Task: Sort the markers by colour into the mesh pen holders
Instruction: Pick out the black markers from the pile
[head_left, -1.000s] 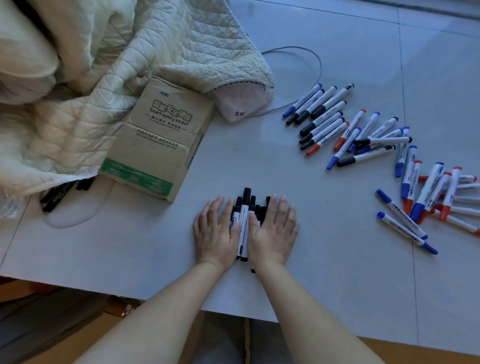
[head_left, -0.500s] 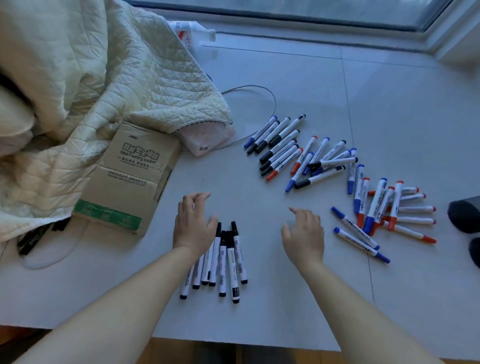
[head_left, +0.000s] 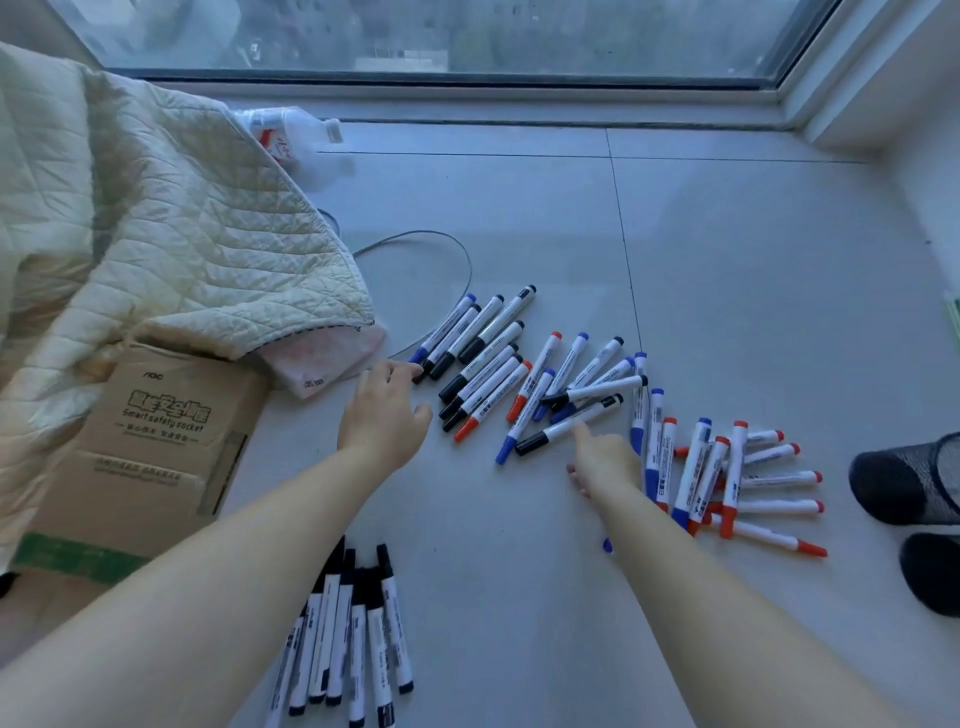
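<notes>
A second ago both hands lay flat and side by side on a bunch of black-capped white markers (head_left: 347, 639); that bunch now lies alone in a tidy row at the bottom centre of the frame on the pale tiled floor (head_left: 753, 260), and the hands have parted and reached up into the unsorted markers. The left hand (head_left: 384, 410) hovers with relaxed fingers, its fingertips just touching the near end of a cluster of mostly black markers (head_left: 480, 358) at mid-frame; it grips nothing. The right hand (head_left: 605, 460) stretches its forefinger onto a black-capped marker (head_left: 569, 423) lying across the mixed pile, its other fingers folded out of sight, so whether it pinches anything I cannot tell. Red and blue markers (head_left: 737, 478) fan out at right, still mingled. No mesh holder shows. I judge the black group gathered first and more blacks about to join it. A cardboard box (head_left: 150, 447) and a cream quilted blanket (head_left: 171, 244) sit at left.
</notes>
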